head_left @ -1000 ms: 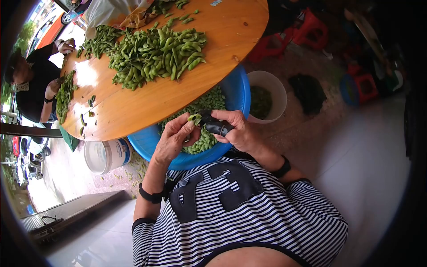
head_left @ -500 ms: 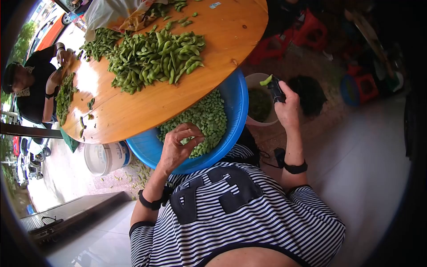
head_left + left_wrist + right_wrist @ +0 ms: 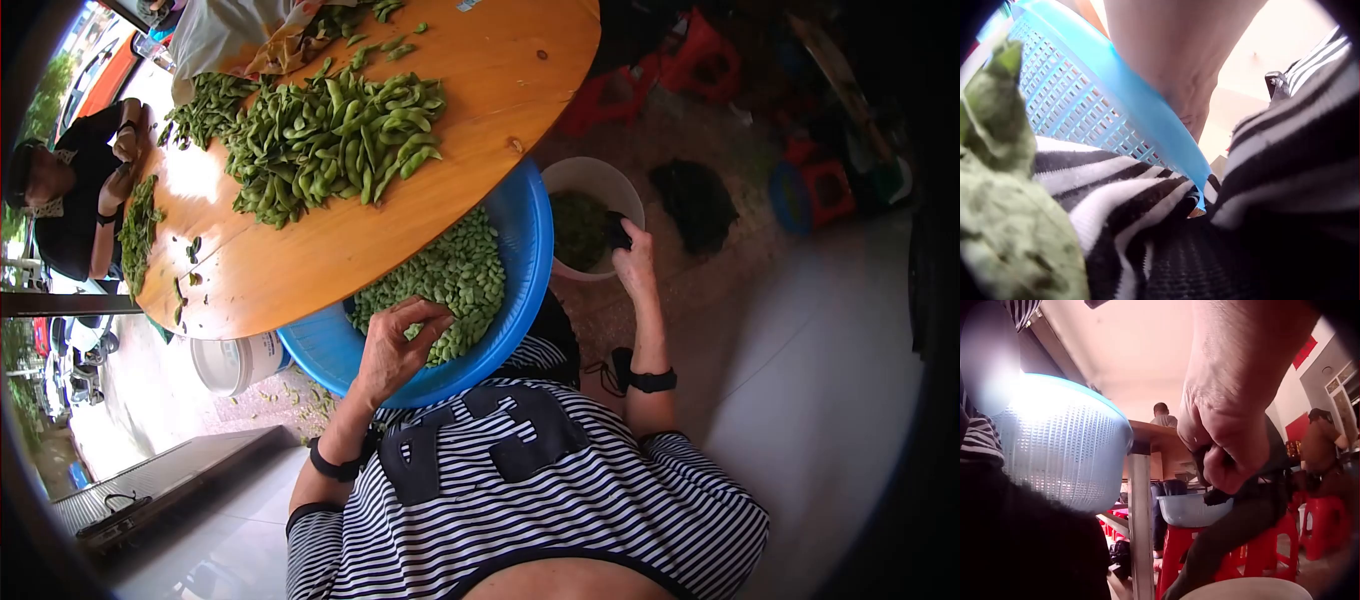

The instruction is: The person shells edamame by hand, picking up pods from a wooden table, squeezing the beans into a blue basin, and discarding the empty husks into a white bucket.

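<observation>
1. We have the shelled beans in the blue basket, beside the table's edge
2. Our left hand hovers above them, fingers bent towards the thumb; whether they pinch anything, we cannot tell
3. Our right hand, fingers curled, grips a dark object over the pale bucket
4. We see pods heaped on the wooden table

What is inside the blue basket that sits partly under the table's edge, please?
The blue basket holds a heap of shelled green beans. The tabletop hides part of the basket, the left hand covers some beans, and the bottom cannot be seen.
</observation>
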Demonstrator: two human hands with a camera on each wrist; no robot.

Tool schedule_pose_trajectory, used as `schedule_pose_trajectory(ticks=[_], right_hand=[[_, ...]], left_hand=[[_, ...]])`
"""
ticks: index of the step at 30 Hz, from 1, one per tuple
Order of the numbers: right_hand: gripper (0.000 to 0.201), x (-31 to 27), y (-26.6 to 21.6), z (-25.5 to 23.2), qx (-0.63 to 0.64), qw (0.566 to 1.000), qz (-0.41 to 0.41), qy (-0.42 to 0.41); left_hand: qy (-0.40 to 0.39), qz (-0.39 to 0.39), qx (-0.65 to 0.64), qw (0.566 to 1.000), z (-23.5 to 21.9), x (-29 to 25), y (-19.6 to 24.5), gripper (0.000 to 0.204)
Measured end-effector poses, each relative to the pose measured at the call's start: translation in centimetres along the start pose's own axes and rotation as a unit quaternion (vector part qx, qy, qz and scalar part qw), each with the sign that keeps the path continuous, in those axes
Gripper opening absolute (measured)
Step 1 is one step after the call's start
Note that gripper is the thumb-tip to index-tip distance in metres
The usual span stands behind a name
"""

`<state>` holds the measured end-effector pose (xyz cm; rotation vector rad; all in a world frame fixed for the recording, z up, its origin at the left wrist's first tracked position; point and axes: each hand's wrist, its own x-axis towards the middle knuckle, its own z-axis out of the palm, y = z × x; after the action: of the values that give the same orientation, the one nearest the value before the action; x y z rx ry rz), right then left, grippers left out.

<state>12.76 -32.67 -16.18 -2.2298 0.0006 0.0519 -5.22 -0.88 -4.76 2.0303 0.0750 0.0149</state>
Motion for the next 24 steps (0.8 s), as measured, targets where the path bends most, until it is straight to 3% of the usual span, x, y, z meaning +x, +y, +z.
schedule_pose_trajectory(ticks=[3, 6, 9, 14, 24], right_hand=[[0.057, 0.9, 2.4, 0.8, -0.008, 1.000, 0.008, -0.002], [0.057, 2.8, 9.6, 4.1, -0.067, 0.995, 0.071, -0.037], [0.051, 1.8, 11.2, 6.9, -0.183, 0.976, 0.058, -0.107], [0.054, 2.0, 14.6, 12.9, -0.202, 0.964, 0.032, -0.170], [0.051, 3.4, 13.6, 14.6, -0.170, 0.962, -0.009, -0.212]], left_hand=[[-0.001, -0.018, -0.001, 1.000, -0.1, 0.2, -0.2, 0.008], [0.003, -0.033, -0.009, 0.999, -0.2, 0.0, -0.6, 0.007], [0.012, -0.075, -0.023, 0.997, -0.4, -0.4, -0.9, 0.006], [0.052, -0.102, -0.055, 0.992, -0.7, -0.6, -1.3, 0.009], [0.048, -0.102, -0.076, 0.991, -0.6, 0.5, -1.0, 0.007]])
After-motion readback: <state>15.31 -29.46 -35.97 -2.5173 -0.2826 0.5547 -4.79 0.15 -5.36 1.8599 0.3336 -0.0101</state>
